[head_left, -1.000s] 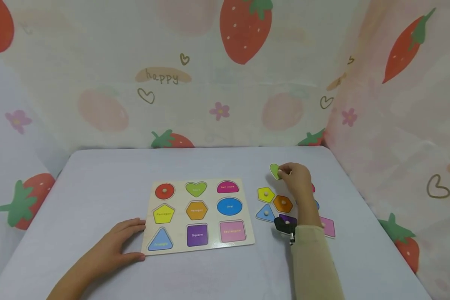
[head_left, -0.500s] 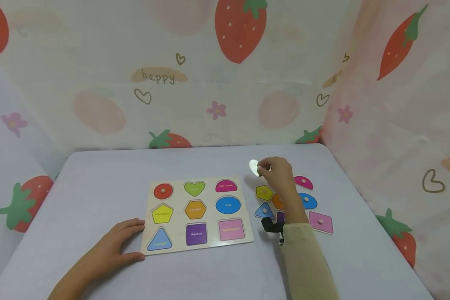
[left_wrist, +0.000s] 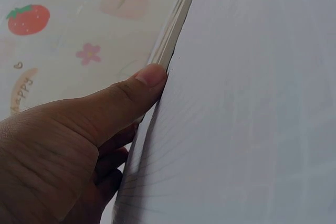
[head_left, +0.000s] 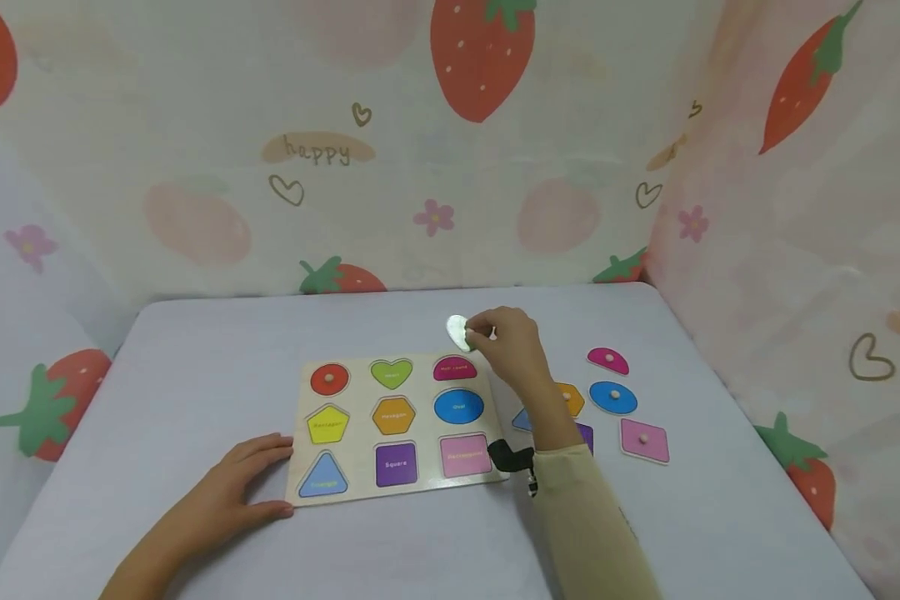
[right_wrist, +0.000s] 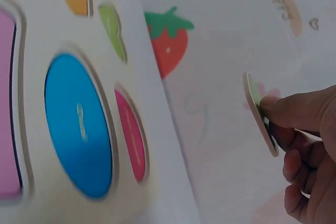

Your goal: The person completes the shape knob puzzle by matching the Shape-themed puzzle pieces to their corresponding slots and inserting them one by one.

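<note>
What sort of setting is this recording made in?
Probably a home or a small recording corner set up for children's play: a table under a plain cloth, strawberry-print fabric hung around it, and a wooden shape puzzle board with loose pieces beside it.

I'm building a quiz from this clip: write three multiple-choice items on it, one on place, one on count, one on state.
1. Where is the left hand?
A. on the board's left edge
B. on the loose pieces
C. in the air

2. How many pieces sit in the board?
A. none
B. one
C. four

3. How does the right hand hold the heart piece?
A. flat on the table
B. pinched, clear of the board
C. pressed into a slot

Answers:
1 A: its fingers rest against that edge.
2 A or rather B: only the red circle shows a peg.
3 B: the fingers pinch it above the board's far edge.
</note>
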The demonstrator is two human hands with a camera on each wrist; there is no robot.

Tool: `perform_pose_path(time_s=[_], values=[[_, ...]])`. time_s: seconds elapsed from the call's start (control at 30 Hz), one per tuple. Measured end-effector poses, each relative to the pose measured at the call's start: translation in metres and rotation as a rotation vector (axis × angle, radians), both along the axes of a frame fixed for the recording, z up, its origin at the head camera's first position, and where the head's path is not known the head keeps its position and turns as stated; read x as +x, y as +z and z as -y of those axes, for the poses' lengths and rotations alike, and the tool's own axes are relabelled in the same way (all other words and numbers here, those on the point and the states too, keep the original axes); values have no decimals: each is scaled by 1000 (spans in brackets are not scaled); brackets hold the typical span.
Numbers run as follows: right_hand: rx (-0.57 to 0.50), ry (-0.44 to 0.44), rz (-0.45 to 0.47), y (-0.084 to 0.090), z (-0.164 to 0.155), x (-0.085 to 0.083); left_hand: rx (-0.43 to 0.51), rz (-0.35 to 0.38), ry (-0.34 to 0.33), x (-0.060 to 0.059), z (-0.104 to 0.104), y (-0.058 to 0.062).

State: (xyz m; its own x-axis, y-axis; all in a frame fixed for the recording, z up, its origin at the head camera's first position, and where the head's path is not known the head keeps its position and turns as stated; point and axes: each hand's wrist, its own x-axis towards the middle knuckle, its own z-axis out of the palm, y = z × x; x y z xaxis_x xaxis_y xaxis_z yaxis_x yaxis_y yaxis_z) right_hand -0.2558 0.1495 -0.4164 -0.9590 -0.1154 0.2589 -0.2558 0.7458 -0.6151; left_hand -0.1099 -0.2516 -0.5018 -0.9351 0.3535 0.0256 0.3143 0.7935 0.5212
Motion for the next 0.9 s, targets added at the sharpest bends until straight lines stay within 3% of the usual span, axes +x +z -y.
perform_pose_path(time_s=[0.2,0.53,0.73,0.9], values=[[33,27,0,0,39,2,16,-46,-23,-4,0,-2],[113,85,24,-8,82,-2,31,22,-16,-9,-3,2],[122,94,85,-28,92,-7,44,42,-13,-6,-3,2],[129,109,114,-42,103,-10,25,6,-9,0,3,-1]])
